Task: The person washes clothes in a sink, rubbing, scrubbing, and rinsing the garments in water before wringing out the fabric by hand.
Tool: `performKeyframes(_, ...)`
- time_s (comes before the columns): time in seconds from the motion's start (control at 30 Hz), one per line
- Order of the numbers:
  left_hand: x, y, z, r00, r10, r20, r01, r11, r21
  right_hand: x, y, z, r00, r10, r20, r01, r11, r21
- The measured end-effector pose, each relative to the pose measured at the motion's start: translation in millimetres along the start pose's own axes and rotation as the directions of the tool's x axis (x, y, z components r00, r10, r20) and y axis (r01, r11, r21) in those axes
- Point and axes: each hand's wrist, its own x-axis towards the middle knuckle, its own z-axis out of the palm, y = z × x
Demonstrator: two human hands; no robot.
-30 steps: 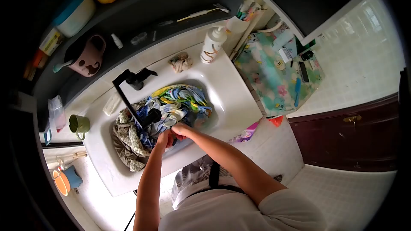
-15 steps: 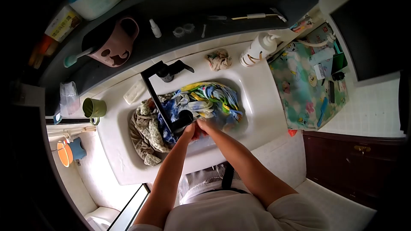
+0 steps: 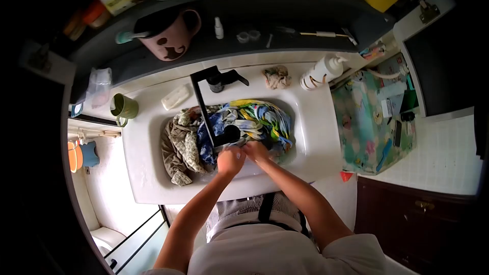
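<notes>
A white sink [image 3: 318, 137] holds wet clothes in cloudy water. Blue, yellow and green patterned cloth [image 3: 254, 117] lies bunched at the middle and right, a grey-brown floral cloth [image 3: 178, 142] at the left. My left hand [image 3: 232, 160] is closed at the front edge of the blue cloth, just below the black faucet [image 3: 204, 104]. Right beside it, my right hand [image 3: 256, 150] is closed too, its fingers partly hidden in the cloth. What each hand grips is too hidden to make out.
Behind the sink stand a pump bottle [image 3: 322, 73], a crumpled rag [image 3: 277, 77] and a soap bar [image 3: 175, 97]. A green mug [image 3: 124, 107] is at the left. Above runs a dark shelf [image 3: 285, 40] with a pink mug [image 3: 170, 38]. A patterned mat [image 3: 356, 122] lies at the right.
The view has shifted, moving the sink rightward in the frame. My hands have drawn slightly apart; the red cloth seen between them earlier is now out of sight.
</notes>
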Motion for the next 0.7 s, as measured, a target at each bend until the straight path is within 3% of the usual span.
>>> performKeyframes(0.03,-5,-3,-16,0.969,0.188,-0.159,-0.187,0.982,0.017,-15,-16,-13,0.979,-0.118,-0.165,0.104,0.991,-0.089)
performKeyframes(0.07,-2,-5,-24,0.884,0.246,-0.398,-0.213,0.969,0.126,-19,-36,-32,0.927,-0.256,-0.274,0.274,0.961,0.030)
performKeyframes(0.1,5,-6,-32,0.738,0.309,-0.600,-0.206,0.950,0.236,-13,-53,-43,0.876,-0.344,-0.338,0.336,0.938,-0.084)
performKeyframes(0.17,31,-23,-44,0.816,0.198,-0.543,-0.105,0.974,0.199,5,-85,-70,0.641,-0.673,-0.368,0.561,0.739,-0.374)
performKeyframes(0.23,55,-51,-48,0.990,0.042,-0.138,-0.013,0.979,0.205,48,-77,-44,0.769,-0.606,-0.203,0.487,0.761,-0.428)
performKeyframes(0.27,71,-78,-29,0.971,0.164,-0.173,-0.107,0.948,0.298,55,-74,-36,0.805,-0.578,-0.134,0.497,0.781,-0.380)
performKeyframes(0.37,77,-75,-26,0.989,0.079,0.128,-0.106,0.970,0.220,51,-80,-34,0.875,-0.477,0.085,0.480,0.831,-0.280)
performKeyframes(0.4,63,-75,-21,0.972,0.225,-0.066,-0.222,0.974,0.049,44,-83,-36,0.887,-0.437,0.152,0.462,0.842,-0.279)
performKeyframes(0.43,50,-71,-21,0.974,0.228,0.008,-0.227,0.967,0.112,38,-90,-40,0.893,-0.394,0.216,0.444,0.852,-0.279)
performKeyframes(0.47,39,-65,-24,0.971,0.227,0.076,-0.237,0.955,0.176,26,-84,-36,0.900,-0.424,0.099,0.435,0.859,-0.271)
performKeyframes(0.53,9,-46,-35,0.942,0.191,0.275,-0.265,0.926,0.267,-10,-71,-52,0.863,-0.412,0.294,0.493,0.815,-0.306)
performKeyframes(0.57,-8,-36,-37,0.905,0.151,0.398,-0.281,0.914,0.293,-24,-50,-49,0.823,-0.471,0.319,0.552,0.795,-0.251)
performKeyframes(0.63,-39,-31,-16,0.845,0.167,0.508,-0.329,0.911,0.248,-49,-20,-51,0.777,-0.413,0.475,0.526,0.840,-0.129)
performKeyframes(0.7,-67,-28,7,0.849,0.291,0.440,-0.388,0.910,0.148,-65,-40,-75,0.755,-0.282,0.592,0.530,0.794,-0.298)
